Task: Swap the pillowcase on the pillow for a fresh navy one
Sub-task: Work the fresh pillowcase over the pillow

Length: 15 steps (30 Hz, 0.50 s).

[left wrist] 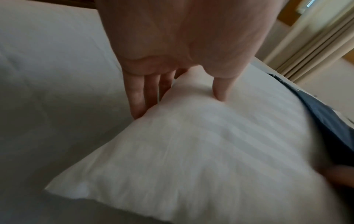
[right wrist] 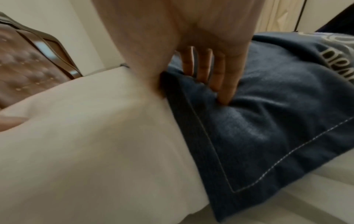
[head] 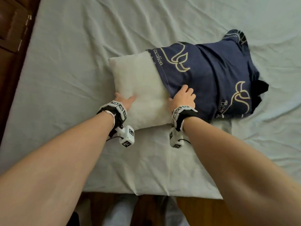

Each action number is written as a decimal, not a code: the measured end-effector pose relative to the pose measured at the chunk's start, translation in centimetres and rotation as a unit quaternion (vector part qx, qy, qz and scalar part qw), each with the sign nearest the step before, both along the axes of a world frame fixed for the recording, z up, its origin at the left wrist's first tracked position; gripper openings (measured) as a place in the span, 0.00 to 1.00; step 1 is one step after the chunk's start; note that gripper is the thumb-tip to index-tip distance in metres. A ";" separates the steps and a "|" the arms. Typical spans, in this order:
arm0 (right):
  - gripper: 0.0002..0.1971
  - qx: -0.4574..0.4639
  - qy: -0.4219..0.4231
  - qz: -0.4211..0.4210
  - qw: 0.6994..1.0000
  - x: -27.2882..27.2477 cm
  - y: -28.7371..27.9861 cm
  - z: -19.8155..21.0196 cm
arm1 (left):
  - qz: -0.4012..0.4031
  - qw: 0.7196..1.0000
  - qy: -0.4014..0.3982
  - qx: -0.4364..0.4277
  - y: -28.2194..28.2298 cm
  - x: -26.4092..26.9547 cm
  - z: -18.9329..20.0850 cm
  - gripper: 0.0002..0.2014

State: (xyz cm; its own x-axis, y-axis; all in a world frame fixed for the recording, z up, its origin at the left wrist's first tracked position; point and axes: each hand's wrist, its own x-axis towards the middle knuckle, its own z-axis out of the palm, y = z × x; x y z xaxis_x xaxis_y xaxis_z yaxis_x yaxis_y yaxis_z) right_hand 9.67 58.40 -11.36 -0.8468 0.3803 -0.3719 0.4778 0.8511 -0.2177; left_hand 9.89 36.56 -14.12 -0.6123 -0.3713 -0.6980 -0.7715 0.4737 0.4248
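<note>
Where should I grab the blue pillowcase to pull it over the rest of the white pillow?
Grab the navy pillowcase at its stitched open hem, coming from the bare end of the pillow. That edge lies loose across the pillow's middle, so a thumb probably slips under with fingers on top, as the right hand pinches it now.

Navy pillowcase (head: 210, 75) with cream leaf outlines, lettering; white faintly striped pillow (head: 138, 88); pale sheet (head: 81, 46).
</note>
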 end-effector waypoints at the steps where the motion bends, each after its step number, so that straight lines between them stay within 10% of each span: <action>1: 0.21 -0.004 0.002 -0.011 1.000 -0.7 0.1 -0.4 | 0.003 1.000 0.009 0.014 -0.6 -0.3 -0.3 0.48; 5: 0.17 -0.075 -0.015 -0.008 0.997 -1.8 -1.1 0.1 | 0.050 0.986 0.040 0.154 -1.4 -0.6 0.3 0.25; 8: 0.12 -0.221 -0.034 0.105 0.969 -1.8 -7.5 0.9 | 0.130 0.923 -0.027 0.360 -0.5 0.3 3.0 0.10; 12: 0.11 -0.242 -0.067 0.176 0.952 -2.4 -10.0 1.3 | 0.161 0.875 -0.079 0.450 -4.2 1.0 4.0 0.22; 15: 0.07 -0.215 -0.094 0.176 0.956 -1.6 -9.1 1.4 | 0.100 0.905 -0.099 0.401 -5.7 0.8 4.2 0.41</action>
State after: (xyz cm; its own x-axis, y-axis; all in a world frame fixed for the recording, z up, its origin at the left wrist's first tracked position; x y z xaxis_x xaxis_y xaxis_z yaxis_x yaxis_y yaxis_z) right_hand 8.07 49.34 -9.92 -0.7973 -0.1386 -0.5875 0.2431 0.8172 -0.5226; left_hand 10.67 30.87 -9.90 -0.4221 0.2149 -0.8807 -0.9064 -0.0834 0.4141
